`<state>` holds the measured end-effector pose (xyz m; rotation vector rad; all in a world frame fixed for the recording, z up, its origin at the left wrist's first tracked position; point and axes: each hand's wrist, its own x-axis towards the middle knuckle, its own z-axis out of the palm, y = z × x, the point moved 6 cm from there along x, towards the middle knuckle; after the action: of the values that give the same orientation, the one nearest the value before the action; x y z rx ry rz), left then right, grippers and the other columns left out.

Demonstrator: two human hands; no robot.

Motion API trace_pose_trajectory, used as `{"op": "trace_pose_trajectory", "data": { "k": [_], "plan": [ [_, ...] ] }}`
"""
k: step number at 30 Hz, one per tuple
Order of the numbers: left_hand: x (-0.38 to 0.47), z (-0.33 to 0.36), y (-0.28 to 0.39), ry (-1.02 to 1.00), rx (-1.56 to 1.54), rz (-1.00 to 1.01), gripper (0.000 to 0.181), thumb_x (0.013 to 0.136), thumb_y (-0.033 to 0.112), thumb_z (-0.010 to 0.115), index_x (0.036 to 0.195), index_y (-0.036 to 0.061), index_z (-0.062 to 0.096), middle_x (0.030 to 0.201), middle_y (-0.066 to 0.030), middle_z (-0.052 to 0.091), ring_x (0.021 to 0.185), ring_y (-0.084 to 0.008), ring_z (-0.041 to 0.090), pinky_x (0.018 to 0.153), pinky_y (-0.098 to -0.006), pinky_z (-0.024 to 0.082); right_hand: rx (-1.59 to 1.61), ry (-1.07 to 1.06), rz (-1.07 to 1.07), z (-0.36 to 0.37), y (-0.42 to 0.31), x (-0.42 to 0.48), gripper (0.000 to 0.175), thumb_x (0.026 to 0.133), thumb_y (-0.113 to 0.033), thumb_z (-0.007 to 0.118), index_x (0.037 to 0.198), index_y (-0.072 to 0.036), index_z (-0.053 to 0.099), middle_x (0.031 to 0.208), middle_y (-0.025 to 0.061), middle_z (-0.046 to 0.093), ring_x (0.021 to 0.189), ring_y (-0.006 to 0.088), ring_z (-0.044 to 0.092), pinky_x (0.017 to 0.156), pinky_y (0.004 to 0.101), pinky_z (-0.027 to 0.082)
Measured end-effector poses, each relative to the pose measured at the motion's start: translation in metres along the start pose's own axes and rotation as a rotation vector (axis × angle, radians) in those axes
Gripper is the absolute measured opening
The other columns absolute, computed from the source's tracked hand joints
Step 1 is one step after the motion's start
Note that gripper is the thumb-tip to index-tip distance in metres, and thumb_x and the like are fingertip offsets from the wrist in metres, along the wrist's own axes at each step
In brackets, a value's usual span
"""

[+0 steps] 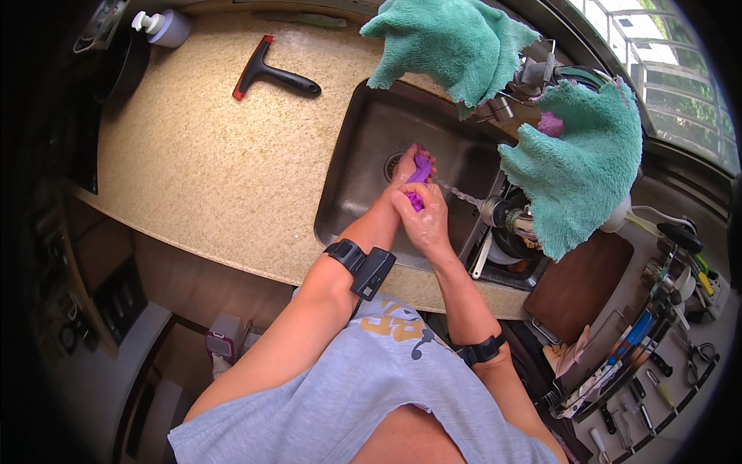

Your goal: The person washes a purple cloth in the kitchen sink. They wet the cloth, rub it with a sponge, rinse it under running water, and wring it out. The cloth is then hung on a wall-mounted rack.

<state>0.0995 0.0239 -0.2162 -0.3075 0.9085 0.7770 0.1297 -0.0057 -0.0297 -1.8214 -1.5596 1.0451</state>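
Both hands are over the stainless steel sink (371, 133), wringing or squeezing a wet purple cloth (422, 169) between them. My left hand (406, 166) is farther out, near the drain (394, 165), with the cloth bunched along its palm and fingers. Closer to me, my right hand (425, 216) grips the lower part of the cloth, its thumb and forefinger curled around it. From the faucet (494, 211) on the right, a stream of water (458, 192) runs towards the hands. Wet skin glistens on the right hand. Part of the cloth is hidden inside the fingers.
A black squeegee (272, 72) with red edges lies on the speckled countertop (220, 156), near a pump bottle (165, 29). Green towels (446, 46) hang by the window. Beside the faucet, dishes and a pan (510, 232) fill a second basin; a brown board (579, 278) lies farther right.
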Motion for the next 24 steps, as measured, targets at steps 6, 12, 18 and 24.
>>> {"op": "trace_pose_trajectory", "data": {
  "k": [6, 12, 18, 24],
  "plan": [
    [-0.026, 0.007, 0.003, 0.103, -0.042, 0.086, 0.034, 0.096, 0.045, 0.057, 0.08, 0.015, 0.059, 0.076, -0.0034, 0.062, 0.065, -0.0194, 0.058, 0.059, -0.0329, 0.049, -0.312, 0.123, 0.079, 0.013, 0.052, 0.057, 0.033, 0.088, -0.034, 0.061, 0.083, -0.002, 0.067, 0.078, 0.0232, 0.061, 0.07, 0.0471, 0.061, 0.066, 0.0531, 0.05],
    [-0.037, 0.032, 0.0, 0.057, -0.278, -0.059, 0.022, 0.1, 0.028, 0.056, 0.088, 0.0116, 0.063, 0.082, -0.003, 0.065, 0.073, -0.0189, 0.062, 0.068, -0.0347, 0.054, -0.288, 0.193, 0.11, -0.002, 0.041, 0.076, 0.04, 0.089, -0.038, 0.058, 0.084, 0.001, 0.067, 0.081, 0.0238, 0.059, 0.074, 0.0453, 0.06, 0.069, 0.0524, 0.048],
    [-0.05, 0.019, 0.001, 0.08, -0.114, -0.006, 0.023, 0.101, 0.031, 0.055, 0.09, 0.0113, 0.061, 0.074, 0.0006, 0.061, 0.062, -0.0124, 0.059, 0.056, -0.0285, 0.05, -0.17, 0.016, 0.355, 0.004, 0.063, 0.066, 0.047, 0.089, -0.044, 0.059, 0.085, 0.002, 0.069, 0.106, 0.0299, 0.063, 0.093, 0.0455, 0.063, 0.079, 0.0473, 0.048],
    [-0.071, 0.031, 0.013, 0.072, 0.181, 0.339, 0.023, 0.103, 0.029, 0.051, 0.109, 0.0093, 0.06, 0.1, -0.0067, 0.066, 0.084, -0.0181, 0.065, 0.071, -0.0364, 0.055, -0.153, -0.004, 0.301, -0.033, 0.082, 0.092, 0.075, 0.092, -0.058, 0.05, 0.138, 0.001, 0.051, 0.125, 0.0293, 0.061, 0.121, 0.0436, 0.056, 0.106, 0.0424, 0.04]
  ]
}}
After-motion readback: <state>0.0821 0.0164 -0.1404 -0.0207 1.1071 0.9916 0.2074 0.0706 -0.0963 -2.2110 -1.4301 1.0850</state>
